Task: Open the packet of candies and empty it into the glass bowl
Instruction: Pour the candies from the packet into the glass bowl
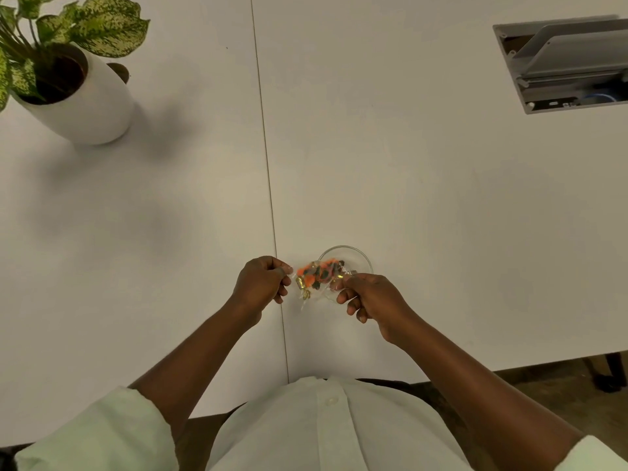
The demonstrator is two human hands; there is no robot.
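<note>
A clear plastic packet of candies (316,275), showing orange, dark and gold pieces, is stretched between both hands just above the table. My left hand (263,282) pinches its left end and my right hand (368,297) pinches its right end. The small glass bowl (356,258) stands on the white table right behind the packet, partly hidden by it and by my right fingers. I cannot tell whether the packet is torn open or whether any candies lie in the bowl.
A white pot with a green speckled plant (78,96) stands at the far left. An open grey cable hatch (564,62) is set into the table (441,181) at the far right. A seam runs down the table past my left hand.
</note>
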